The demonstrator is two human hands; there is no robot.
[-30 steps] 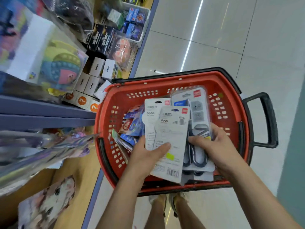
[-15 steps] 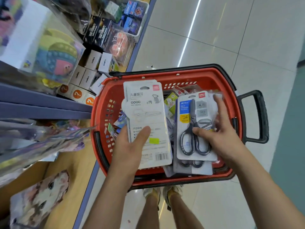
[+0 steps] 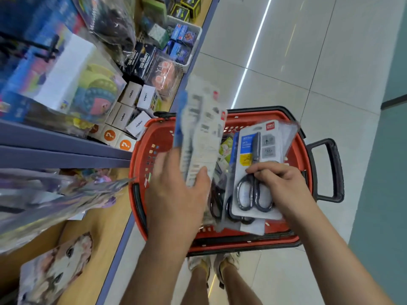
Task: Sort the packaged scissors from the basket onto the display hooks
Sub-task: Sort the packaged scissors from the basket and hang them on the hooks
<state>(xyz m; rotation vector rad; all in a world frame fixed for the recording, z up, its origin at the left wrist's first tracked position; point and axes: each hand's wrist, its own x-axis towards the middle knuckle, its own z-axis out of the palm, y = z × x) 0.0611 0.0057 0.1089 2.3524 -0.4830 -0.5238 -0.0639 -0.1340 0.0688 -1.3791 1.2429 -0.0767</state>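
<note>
A shop, a toy-and-stationery aisle judging by the stock. A red plastic shopping basket [image 3: 149, 137] with black handles stands in the aisle on a pale tiled floor [image 3: 330, 62] that mirrors a long ceiling light. Along the left runs a display shelf [image 3: 55, 150] with a grey-blue front edge, crowded with goods in their selling wrap: small white boxes [image 3: 132, 94] in rows, orange boxes with question marks [image 3: 109, 135], a white bin [image 3: 197, 38] of blue boxed items, and toys sealed in clear film [image 3: 92, 89]. The packaged scissors [image 3: 256, 168] over the basket sit on printed cards under clear blisters with a red brand tag at the top — several such packs together.
</note>
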